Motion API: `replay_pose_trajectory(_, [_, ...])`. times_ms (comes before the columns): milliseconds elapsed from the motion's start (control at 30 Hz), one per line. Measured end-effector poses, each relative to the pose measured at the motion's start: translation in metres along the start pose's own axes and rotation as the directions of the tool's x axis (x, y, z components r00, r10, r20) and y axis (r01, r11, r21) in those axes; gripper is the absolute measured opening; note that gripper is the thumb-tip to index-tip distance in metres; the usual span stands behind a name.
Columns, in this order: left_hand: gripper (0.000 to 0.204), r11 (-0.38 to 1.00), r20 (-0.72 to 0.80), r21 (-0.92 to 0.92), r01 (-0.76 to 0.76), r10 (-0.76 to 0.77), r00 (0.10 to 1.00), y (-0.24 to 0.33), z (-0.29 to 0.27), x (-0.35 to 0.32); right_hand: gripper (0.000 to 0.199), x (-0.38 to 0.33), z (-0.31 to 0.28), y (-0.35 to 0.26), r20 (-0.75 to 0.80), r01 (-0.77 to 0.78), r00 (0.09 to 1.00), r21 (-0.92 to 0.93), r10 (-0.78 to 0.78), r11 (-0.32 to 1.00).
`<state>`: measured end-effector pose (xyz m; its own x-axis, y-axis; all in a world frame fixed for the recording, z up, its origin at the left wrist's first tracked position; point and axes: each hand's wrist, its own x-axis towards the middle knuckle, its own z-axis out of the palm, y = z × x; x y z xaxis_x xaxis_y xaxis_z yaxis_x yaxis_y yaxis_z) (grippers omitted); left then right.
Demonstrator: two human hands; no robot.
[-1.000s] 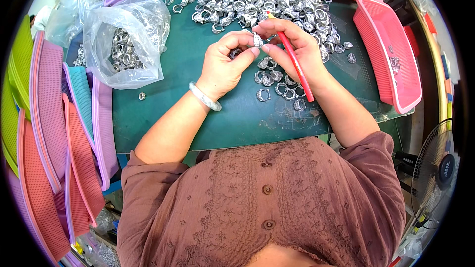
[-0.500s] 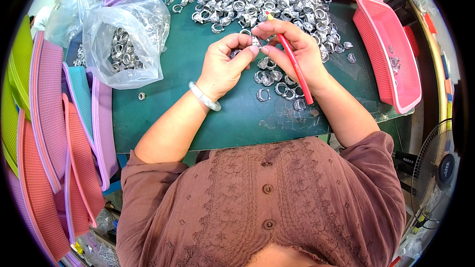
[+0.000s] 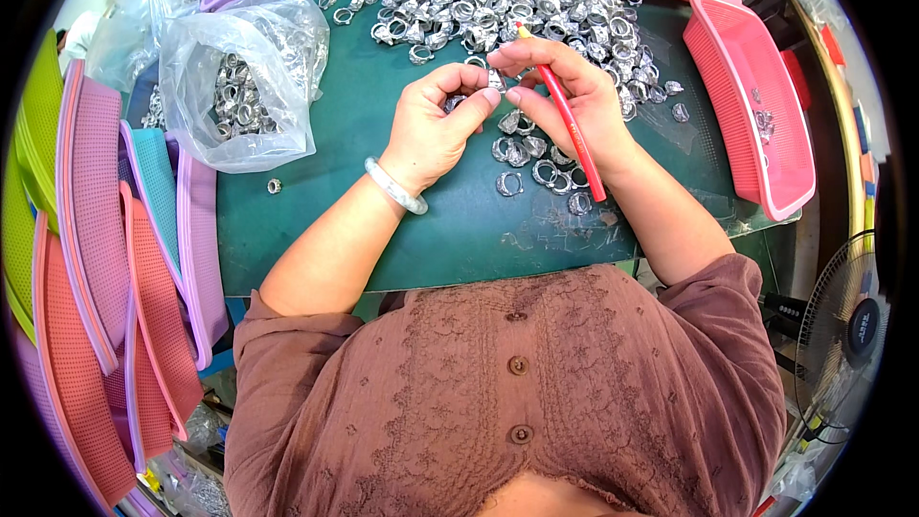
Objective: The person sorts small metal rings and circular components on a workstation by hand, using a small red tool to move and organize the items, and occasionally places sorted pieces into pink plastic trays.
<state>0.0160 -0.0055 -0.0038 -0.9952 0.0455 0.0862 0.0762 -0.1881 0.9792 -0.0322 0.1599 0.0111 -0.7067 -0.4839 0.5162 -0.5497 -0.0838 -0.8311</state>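
Between the thumb and fingers of my left hand (image 3: 436,124) is a silver ring (image 3: 495,81), pinched near its edge. My right hand (image 3: 574,101) has its thumb and fingertips close against that ring. A red pencil (image 3: 572,124) with a yellow band rests across the right hand, held between its fingers and slanting down toward me. A large pile of silver rings (image 3: 507,0) lies just beyond both hands. Below the right hand, several loose rings (image 3: 545,172) are scattered on the green tabletop (image 3: 412,249).
At the left stands a clear plastic bag (image 3: 287,139) of rings, with a lone ring (image 3: 275,187) near it. Stacked coloured baskets (image 3: 96,134) line the left side. A pink basket (image 3: 790,172) holding a few rings sits right, above a fan (image 3: 833,325).
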Motion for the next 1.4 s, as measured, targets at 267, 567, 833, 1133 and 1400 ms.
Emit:
replay_pose_trajectory(267, [0.011,1.000,0.001,0.013,0.017,-0.017,1.000,0.0014,0.0001,-0.0006,0.036,-0.0003,-0.0008,0.0010,0.015,-0.006,1.000,-0.003,0.006,1.000])
replay_pose_trajectory(567, [0.012,1.000,0.014,0.012,0.003,-0.004,1.000,0.0014,-0.0003,-0.0009,0.034,-0.0004,-0.0007,0.0001,0.005,-0.046,0.999,0.029,0.046,0.998])
replay_pose_trajectory(833, [0.011,0.998,0.052,-0.048,0.042,-0.039,0.998,0.0013,-0.0029,-0.0003,0.035,-0.0009,0.0003,-0.0015,-0.019,-0.047,0.999,0.018,0.048,0.999])
replay_pose_trajectory(1133, [0.011,0.998,0.062,-0.033,0.052,-0.050,0.997,0.0013,-0.0027,-0.0001,0.034,-0.0010,-0.0004,-0.0028,-0.027,-0.051,0.998,-0.015,0.051,0.999])
replay_pose_trajectory(1400, [0.011,0.999,0.056,-0.019,0.045,-0.043,0.997,0.0017,-0.0024,-0.0005,0.034,-0.0009,-0.0005,-0.0028,-0.031,-0.049,0.998,-0.026,0.049,0.998])
